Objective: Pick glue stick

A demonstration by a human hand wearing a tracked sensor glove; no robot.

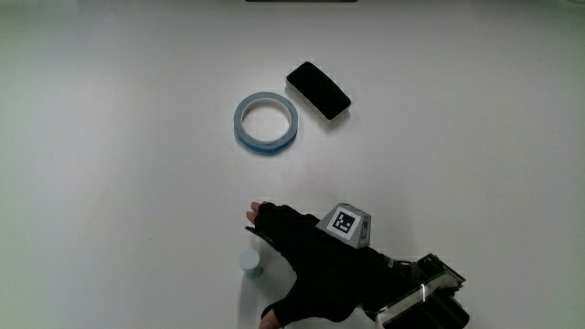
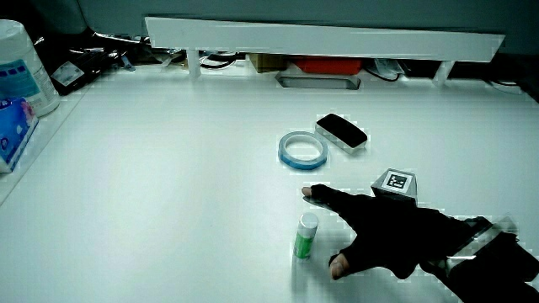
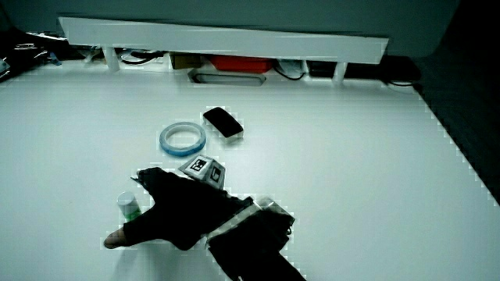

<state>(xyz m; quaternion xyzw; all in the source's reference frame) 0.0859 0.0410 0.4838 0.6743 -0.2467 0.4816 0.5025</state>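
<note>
Fingers (image 2: 324, 195) spread beside upright glue stick (image 2: 306, 235), hand (image 1: 315, 274) partly cut off

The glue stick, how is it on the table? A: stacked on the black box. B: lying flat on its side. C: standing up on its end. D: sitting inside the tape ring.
C: the glue stick stands upright on the table, white cap up, between the spread fingers of the hand, with the tape ring and the black box farther from the person.
</note>
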